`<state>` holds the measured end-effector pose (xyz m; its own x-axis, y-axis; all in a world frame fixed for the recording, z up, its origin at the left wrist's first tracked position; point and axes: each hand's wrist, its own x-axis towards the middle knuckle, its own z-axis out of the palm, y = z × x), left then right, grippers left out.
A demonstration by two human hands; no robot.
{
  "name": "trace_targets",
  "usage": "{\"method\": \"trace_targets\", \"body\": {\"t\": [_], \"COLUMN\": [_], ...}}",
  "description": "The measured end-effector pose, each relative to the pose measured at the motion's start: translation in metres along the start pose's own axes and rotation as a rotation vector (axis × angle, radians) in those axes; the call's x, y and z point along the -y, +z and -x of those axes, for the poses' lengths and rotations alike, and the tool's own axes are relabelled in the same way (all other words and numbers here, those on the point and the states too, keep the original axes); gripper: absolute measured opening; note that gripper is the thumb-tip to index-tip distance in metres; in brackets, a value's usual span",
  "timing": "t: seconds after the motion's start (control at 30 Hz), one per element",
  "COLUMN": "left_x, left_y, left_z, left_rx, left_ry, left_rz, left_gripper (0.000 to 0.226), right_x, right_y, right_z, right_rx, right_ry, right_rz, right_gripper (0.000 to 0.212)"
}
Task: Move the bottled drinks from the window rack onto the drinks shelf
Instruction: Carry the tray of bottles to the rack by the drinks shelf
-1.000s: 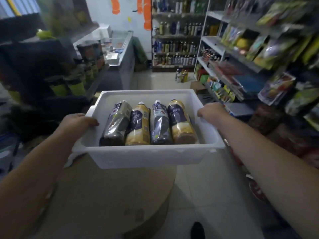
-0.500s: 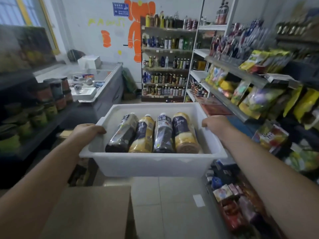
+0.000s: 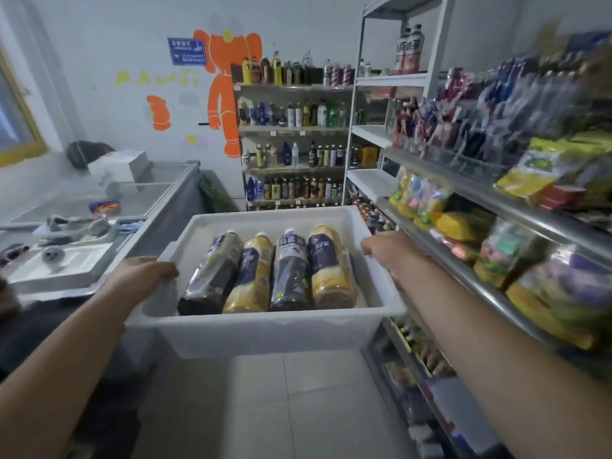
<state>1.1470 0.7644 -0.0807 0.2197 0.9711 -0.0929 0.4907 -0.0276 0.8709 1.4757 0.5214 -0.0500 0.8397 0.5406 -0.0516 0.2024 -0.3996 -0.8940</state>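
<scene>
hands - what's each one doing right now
Left hand: grips the left rim of the bin.
Right hand: grips the bin's right rim.

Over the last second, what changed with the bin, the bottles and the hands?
The white bin was carried forward toward the drinks shelf at the back wall, which now looks nearer; the cardboard box below it has left view. Unchanged: left hand and right hand grip the bin's side rims, and the four bottles lie side by side inside.
</scene>
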Motion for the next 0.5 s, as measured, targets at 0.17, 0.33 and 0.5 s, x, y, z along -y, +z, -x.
{"method": "trace_targets", "body": {"t": [0.17, 0.33, 0.5], "left_x": [-0.069, -0.11, -0.152], "left_y": [0.048, 0.114, 0.17], "left_z": [-0.122, -0.266, -0.403], "left_rx": [-0.012, -0.042, -0.028], "left_ry": [-0.007, 0.03, 0.003], "left_rz": [0.032, 0.03, -0.001], "left_gripper": [0.004, 0.016, 0.004], "right_x": [0.031, 0.042, 0.076], "right_y": [0.038, 0.092, 0.135], "right_z": [-0.151, -0.32, -0.477], "right_rx": [0.032, 0.053, 0.058], "right_ry": [0.034, -0.025, -0.026], "right_rz": [0.043, 0.036, 0.027], "right_gripper": [0.023, 0.009, 0.008]}}
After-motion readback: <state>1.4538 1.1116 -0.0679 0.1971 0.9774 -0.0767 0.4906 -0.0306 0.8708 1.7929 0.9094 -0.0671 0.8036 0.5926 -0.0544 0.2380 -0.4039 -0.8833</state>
